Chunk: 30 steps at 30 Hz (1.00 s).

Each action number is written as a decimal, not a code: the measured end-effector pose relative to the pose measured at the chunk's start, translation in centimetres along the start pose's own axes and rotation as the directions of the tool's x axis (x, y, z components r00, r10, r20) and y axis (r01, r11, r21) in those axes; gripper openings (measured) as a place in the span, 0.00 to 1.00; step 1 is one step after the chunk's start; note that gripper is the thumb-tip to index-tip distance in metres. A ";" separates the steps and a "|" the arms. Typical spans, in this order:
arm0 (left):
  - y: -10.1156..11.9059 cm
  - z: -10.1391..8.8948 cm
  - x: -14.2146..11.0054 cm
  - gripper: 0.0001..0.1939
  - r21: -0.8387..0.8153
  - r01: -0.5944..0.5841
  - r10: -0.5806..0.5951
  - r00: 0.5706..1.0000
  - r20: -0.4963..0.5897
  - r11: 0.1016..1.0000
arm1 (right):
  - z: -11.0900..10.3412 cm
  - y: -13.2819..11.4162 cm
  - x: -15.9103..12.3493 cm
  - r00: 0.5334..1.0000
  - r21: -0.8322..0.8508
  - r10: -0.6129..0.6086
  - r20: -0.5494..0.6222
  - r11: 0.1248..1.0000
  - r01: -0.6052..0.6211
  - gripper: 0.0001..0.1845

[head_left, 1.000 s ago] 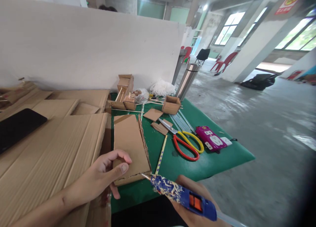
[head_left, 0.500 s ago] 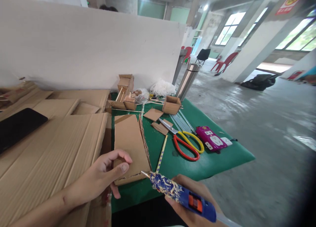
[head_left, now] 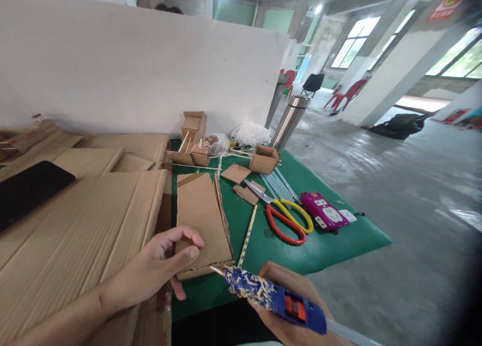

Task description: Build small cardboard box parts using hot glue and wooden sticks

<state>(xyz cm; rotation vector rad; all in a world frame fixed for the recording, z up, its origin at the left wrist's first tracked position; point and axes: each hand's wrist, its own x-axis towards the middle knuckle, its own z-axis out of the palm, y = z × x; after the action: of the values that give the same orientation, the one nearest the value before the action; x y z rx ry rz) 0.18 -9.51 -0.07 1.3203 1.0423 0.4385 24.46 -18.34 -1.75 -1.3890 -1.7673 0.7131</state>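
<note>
A flat piece of cardboard [head_left: 201,200] with raised edges lies on the green tabletop. My left hand [head_left: 175,255] is curled around its near left corner, thumb and forefinger over the top and other fingers down at the side. In my right hand [head_left: 289,291] is a blue hot glue gun [head_left: 276,298], crusted with dried glue strands. A clear glue stick [head_left: 346,333] sticks out of its back end. Its metal nozzle points left, close to the cardboard's near edge; whether it touches cannot be told.
Red-and-yellow scissors [head_left: 288,220], a dotted pencil [head_left: 247,235] and a purple power strip [head_left: 327,213] lie to the right. Behind are a small cardboard box [head_left: 263,160], clear glue sticks [head_left: 276,188] and a steel flask [head_left: 291,122]. Cardboard sheets [head_left: 94,225] carry a black phone [head_left: 33,193].
The glue gun has moved slightly left along the cardboard's near edge. My left hand keeps its place on the corner. The whole view has shifted a little.
</note>
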 end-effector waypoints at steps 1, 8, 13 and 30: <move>0.0 0.0 0.0 0.25 0.000 0.004 -0.004 1.000 0.001 1.000 | 0.1 0.3 0.1 0.999 0.019 0.014 0.034 1.000 -0.015 0.12; 0.3 0.1 0.0 0.24 -0.001 0.012 -0.012 1.000 0.004 1.000 | 0.2 0.9 0.3 0.991 0.041 0.092 0.092 0.994 -0.096 0.13; 0.3 0.0 0.1 0.24 -0.002 -0.018 0.018 1.000 0.013 1.000 | 0.3 0.8 0.3 0.993 0.041 0.080 0.082 0.996 -0.083 0.13; 0.6 0.2 0.1 0.26 -0.015 -0.034 0.034 0.999 0.014 0.999 | 0.4 1.0 0.3 0.981 0.064 0.177 0.074 0.981 -0.181 0.15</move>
<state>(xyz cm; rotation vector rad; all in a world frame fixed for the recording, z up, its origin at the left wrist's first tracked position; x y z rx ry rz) 0.59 -9.42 0.43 1.3279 1.0048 0.4609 24.65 -17.83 -2.71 -1.5046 -1.6657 0.9202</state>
